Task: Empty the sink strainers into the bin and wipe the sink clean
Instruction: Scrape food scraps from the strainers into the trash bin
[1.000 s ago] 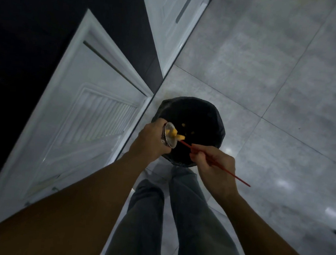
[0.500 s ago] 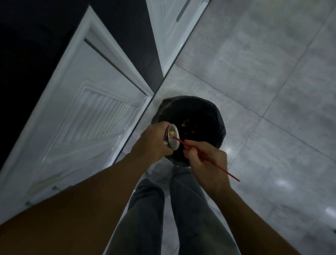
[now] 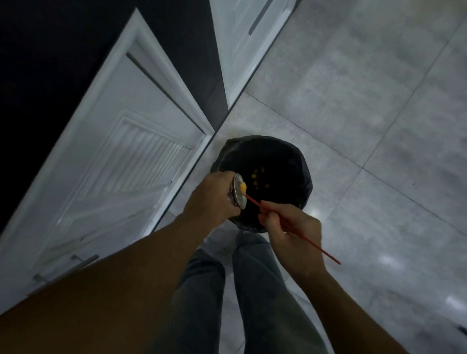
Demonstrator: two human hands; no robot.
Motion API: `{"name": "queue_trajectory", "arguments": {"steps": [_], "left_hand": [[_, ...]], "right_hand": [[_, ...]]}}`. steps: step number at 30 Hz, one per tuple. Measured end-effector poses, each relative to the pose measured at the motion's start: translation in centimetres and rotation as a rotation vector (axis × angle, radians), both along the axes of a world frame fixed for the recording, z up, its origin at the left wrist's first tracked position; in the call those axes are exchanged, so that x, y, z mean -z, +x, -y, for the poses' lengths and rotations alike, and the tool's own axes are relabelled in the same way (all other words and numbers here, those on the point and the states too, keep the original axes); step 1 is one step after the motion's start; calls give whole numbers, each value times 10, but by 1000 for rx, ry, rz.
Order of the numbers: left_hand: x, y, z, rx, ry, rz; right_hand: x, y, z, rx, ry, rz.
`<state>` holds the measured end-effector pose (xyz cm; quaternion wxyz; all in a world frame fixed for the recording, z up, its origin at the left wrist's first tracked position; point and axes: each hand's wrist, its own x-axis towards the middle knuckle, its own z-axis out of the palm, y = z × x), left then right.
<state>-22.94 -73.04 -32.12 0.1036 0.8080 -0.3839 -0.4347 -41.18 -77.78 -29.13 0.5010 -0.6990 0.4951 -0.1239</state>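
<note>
A round metal sink strainer, yellow scrap stuck to it, is tilted over a black-lined bin on the floor. The left hand grips it; right hand fingers pinch a thin red stick touching it.

white cabinet door, standing open, slatted panel in its middle, bar handle near its lower edge. second white door beyond, a dark gap between them. grey tiled floor, glossy, dark grout lines, pale light spots.
</note>
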Motion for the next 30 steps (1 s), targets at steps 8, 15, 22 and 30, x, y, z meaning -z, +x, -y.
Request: {"name": "queue_trajectory", "arguments": {"steps": [8,15,22,30], "left_hand": [[-2,-2,-6,-9,29,31],[-26,-5,-18,-106,3,18],[-124,6,-33,-245,-185,16],[-278,47,-69,-604,-616,124]], "right_hand": [[7,-11,-7,117,-82,-127],[-19,-32,-5,75,-11,-227],[-119,-16,4,-88,-202,-155],[-250,64,6,-220,-296,94]]}}
